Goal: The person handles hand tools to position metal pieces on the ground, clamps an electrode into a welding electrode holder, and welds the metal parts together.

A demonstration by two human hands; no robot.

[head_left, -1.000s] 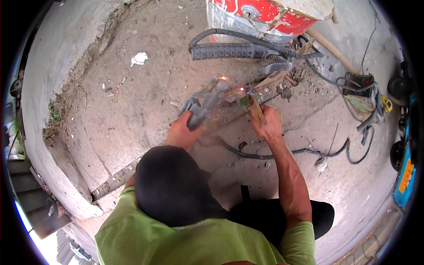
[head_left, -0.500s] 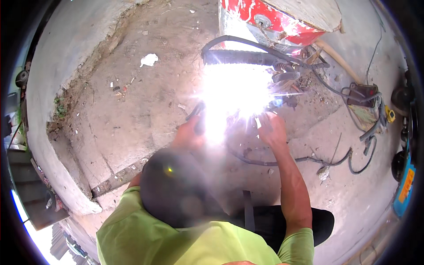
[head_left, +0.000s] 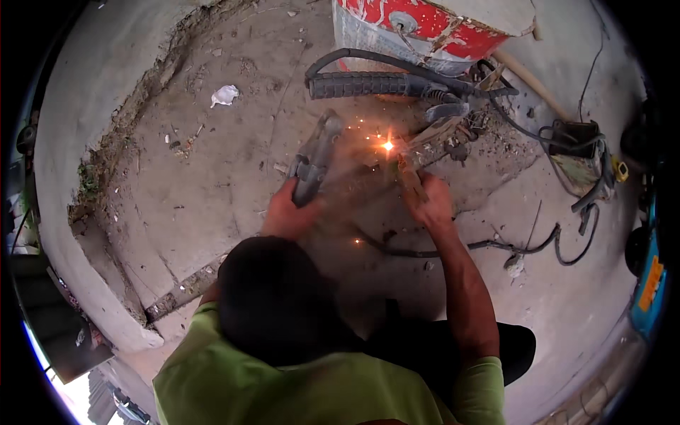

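My left hand (head_left: 289,212) is closed round the lower end of a dark grey metal piece (head_left: 315,157) with rounded, joint-like lumps; its exact kind is unclear. My right hand (head_left: 433,202) grips a worn brown, tapered tool (head_left: 410,178), whose far end points up at a small orange-white glowing spot (head_left: 388,146). Sparks scatter left of that spot. Between my hands the work is blurred and hazy, so what lies there cannot be made out. Beyond the glow are some thin metal pieces (head_left: 432,132). My black-clad left knee (head_left: 278,301) is just below my left hand.
A ridged black tube (head_left: 358,86) and a cable lie beyond my hands, before a red and white container (head_left: 432,35). Another black cable (head_left: 482,245) runs rightward. A wooden handle (head_left: 535,85) leads to a box-like object (head_left: 575,142). A low concrete edge (head_left: 106,297) borders the left.
The broad white glare that covered the work has shrunk to a small orange spot with sparks. The metal piece by my left hand now shows plainly. The view has shifted slightly.
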